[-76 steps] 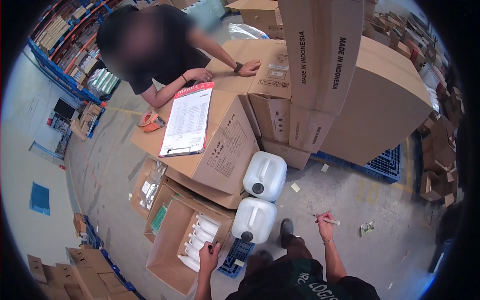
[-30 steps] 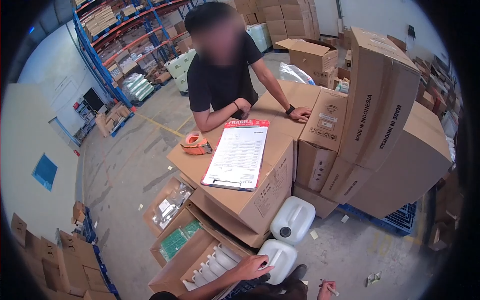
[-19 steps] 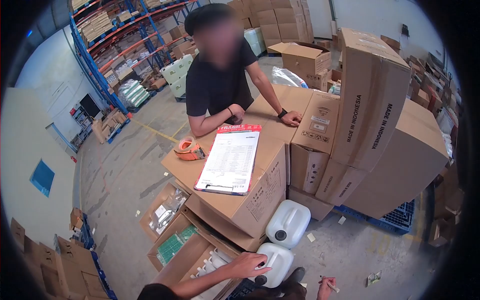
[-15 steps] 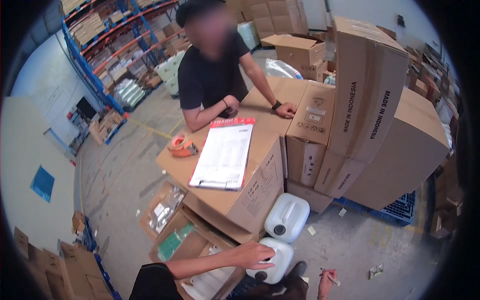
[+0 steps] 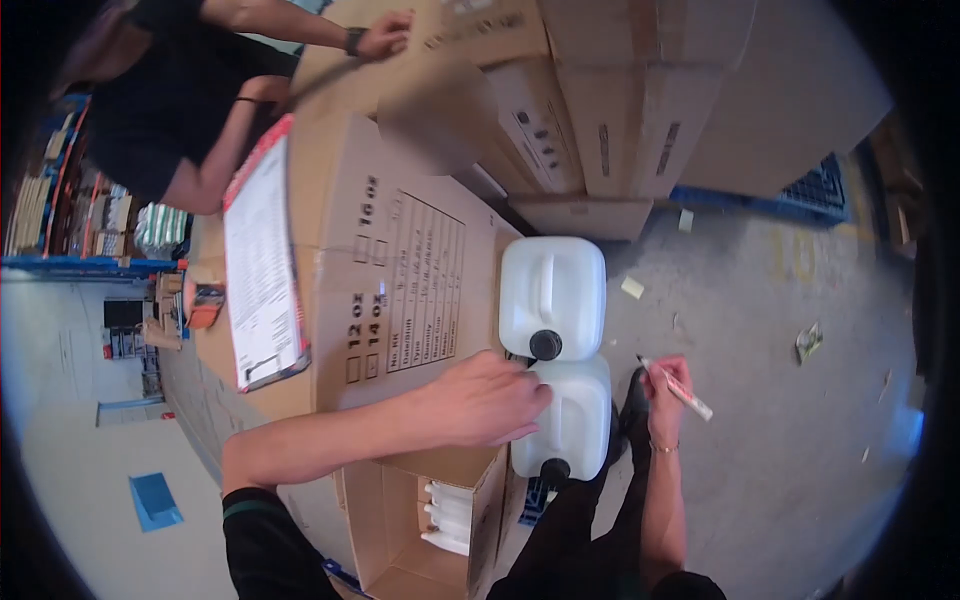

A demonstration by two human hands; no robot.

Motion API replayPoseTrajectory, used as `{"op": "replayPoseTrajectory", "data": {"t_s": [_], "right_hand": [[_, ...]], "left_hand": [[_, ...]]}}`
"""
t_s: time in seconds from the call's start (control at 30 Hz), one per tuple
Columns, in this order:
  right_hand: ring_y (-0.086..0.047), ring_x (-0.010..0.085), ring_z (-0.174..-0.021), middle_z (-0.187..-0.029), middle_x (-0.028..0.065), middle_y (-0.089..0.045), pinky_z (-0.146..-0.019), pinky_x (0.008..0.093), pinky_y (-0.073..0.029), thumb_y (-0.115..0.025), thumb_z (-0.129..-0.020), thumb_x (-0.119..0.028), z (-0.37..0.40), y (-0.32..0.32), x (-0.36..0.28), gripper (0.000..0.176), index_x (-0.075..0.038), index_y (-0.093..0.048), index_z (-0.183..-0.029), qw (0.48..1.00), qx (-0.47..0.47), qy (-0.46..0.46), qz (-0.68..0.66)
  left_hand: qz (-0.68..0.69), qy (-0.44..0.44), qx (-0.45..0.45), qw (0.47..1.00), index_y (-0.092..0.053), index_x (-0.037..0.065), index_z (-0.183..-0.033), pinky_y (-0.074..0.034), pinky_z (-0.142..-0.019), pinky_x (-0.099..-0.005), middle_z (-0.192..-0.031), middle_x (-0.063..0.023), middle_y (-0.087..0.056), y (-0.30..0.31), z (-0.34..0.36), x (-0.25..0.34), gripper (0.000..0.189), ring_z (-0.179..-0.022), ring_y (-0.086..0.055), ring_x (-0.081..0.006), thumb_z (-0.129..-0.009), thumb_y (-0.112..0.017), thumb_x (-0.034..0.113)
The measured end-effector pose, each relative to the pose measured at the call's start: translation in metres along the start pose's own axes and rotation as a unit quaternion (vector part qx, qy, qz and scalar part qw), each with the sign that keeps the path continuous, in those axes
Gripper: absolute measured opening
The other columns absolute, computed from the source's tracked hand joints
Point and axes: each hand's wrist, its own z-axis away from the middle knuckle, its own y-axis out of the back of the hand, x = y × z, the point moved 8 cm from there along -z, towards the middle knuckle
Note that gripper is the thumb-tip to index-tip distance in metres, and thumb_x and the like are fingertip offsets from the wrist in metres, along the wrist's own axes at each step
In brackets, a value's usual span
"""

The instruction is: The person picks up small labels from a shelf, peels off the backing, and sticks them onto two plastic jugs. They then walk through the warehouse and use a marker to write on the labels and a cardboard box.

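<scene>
My left hand (image 5: 492, 400) has its fingers curled in a loose fist, with nothing visible in them. It hovers over the left side of the nearer white jerrycan (image 5: 590, 405), beside its moulded handle. That can has a black cap and stands upright on its base. Against it, farther away, stands a second white jerrycan (image 5: 580, 290), also black-capped. My right hand (image 5: 668, 385) is closed around a white marker pen (image 5: 692, 402), its dark tip showing uncapped at the upper left. This hand is over the floor, to the right of the nearer can.
A large carton (image 5: 400, 260) printed with size boxes and a label table bears a clipboard (image 5: 262, 260) and an orange tape dispenser (image 5: 205, 300). An open carton (image 5: 400, 545) holds white bottles. A co-worker's arm (image 5: 290, 22) rests on the boxes. A blue pallet (image 5: 825, 190) is at right.
The view has swung down and closer to the jerrycans. My left hand has come off the nearer can's handle. My right hand has risen with the marker pen.
</scene>
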Motion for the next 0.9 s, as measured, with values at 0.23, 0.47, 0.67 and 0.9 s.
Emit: {"op": "replayPoseTrajectory", "data": {"t_s": [0.23, 0.47, 0.67, 0.9], "right_hand": [[-0.044, 0.0046, -0.048, -0.065, 0.0054, -0.058, -0.043, 0.0177, -0.035, -0.059, -0.087, -0.011, -0.039, -0.108, 0.041, 0.014, -0.004, -0.048, -0.085, 0.989, -0.056, -0.006, -0.138], [-0.045, 0.0031, -0.049, -0.066, 0.0047, -0.058, -0.043, 0.0162, -0.036, -0.059, -0.083, -0.002, -0.044, -0.178, 0.054, 0.011, -0.003, -0.048, -0.084, 0.982, -0.097, -0.015, -0.163], [-0.045, 0.0045, -0.046, -0.065, 0.0062, -0.059, -0.042, 0.0168, -0.036, -0.059, -0.084, -0.004, -0.054, -0.219, 0.004, 0.013, -0.003, -0.047, -0.083, 0.977, -0.115, -0.011, -0.181], [-0.049, 0.0056, -0.048, -0.065, 0.0067, -0.059, -0.042, 0.0173, -0.037, -0.061, -0.084, -0.008, -0.092, -0.319, -0.070, 0.016, -0.002, -0.047, -0.080, 0.956, -0.164, 0.023, -0.241]], "left_hand": [[0.012, 0.158, -0.098, 0.982, -0.050, 0.001, -0.075, -0.047, -0.050, -0.0353, -0.065, -0.0090, -0.054, 0.024, 0.013, -0.029, 0.021, -0.062, -0.058, -0.0237, -0.080, -0.058, 0.020], [0.039, 0.229, -0.081, 0.969, -0.050, 0.003, -0.074, -0.048, -0.049, -0.0339, -0.065, -0.0084, -0.054, 0.029, 0.027, -0.055, 0.017, -0.061, -0.059, -0.0228, -0.079, -0.058, 0.017], [0.060, 0.139, -0.025, 0.988, -0.049, 0.000, -0.077, -0.049, -0.052, -0.0347, -0.069, -0.0114, -0.055, 0.043, 0.020, -0.047, 0.013, -0.066, -0.061, -0.0245, -0.079, -0.054, 0.012], [0.024, 0.094, 0.028, 0.995, -0.049, 0.003, -0.074, -0.046, -0.048, -0.0280, -0.067, -0.0072, -0.054, 0.049, 0.016, -0.044, 0.017, -0.065, -0.060, -0.0175, -0.077, -0.057, 0.017]]}}
